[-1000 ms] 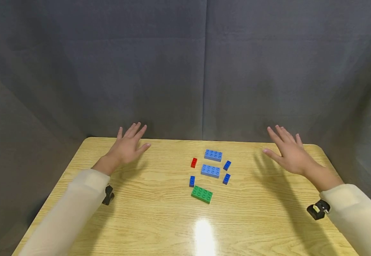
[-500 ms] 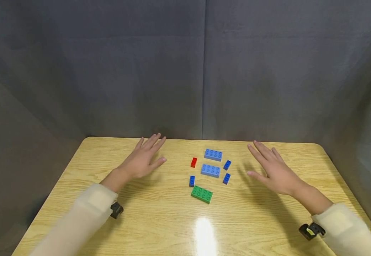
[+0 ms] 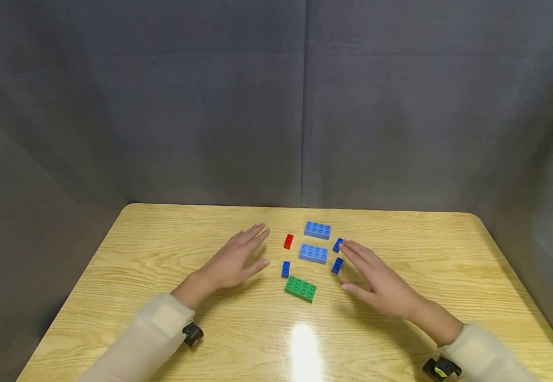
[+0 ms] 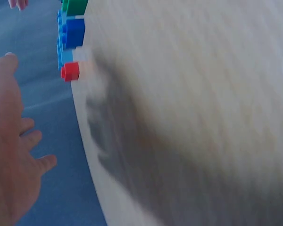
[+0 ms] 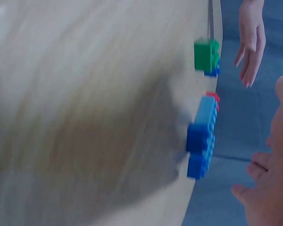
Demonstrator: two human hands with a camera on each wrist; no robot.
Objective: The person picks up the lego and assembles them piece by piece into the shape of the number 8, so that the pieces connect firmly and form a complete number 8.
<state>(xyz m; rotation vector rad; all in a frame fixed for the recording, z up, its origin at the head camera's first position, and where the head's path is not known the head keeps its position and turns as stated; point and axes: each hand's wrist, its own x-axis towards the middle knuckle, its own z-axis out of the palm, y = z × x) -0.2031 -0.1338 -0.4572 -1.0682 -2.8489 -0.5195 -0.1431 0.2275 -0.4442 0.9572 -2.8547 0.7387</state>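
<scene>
My left hand (image 3: 232, 261) hovers above the table with its fingers stretched out, left of the red brick (image 3: 288, 241) and a small dark blue brick (image 3: 286, 269). Over on the right, my right hand (image 3: 377, 276) also has straight fingers and holds nothing. Its fingertips overlap one dark blue brick (image 3: 337, 245) in the head view, close to another dark blue brick (image 3: 337, 266). Between the hands lie two long light blue bricks, the rear one (image 3: 317, 230) and the front one (image 3: 313, 253). Nearest the person is a green brick (image 3: 300, 288).
The bricks lie on a wooden table (image 3: 185, 228) with rounded far corners. A dark grey curtain (image 3: 219, 106) hangs behind it and on both sides. Each cuff carries a black wrist camera, the left camera (image 3: 192, 335) and the right camera (image 3: 441, 368).
Both hands have moved inward and toward the person, from the table's outer sides to either side of the bricks, coming lower. The bricks lie where they were.
</scene>
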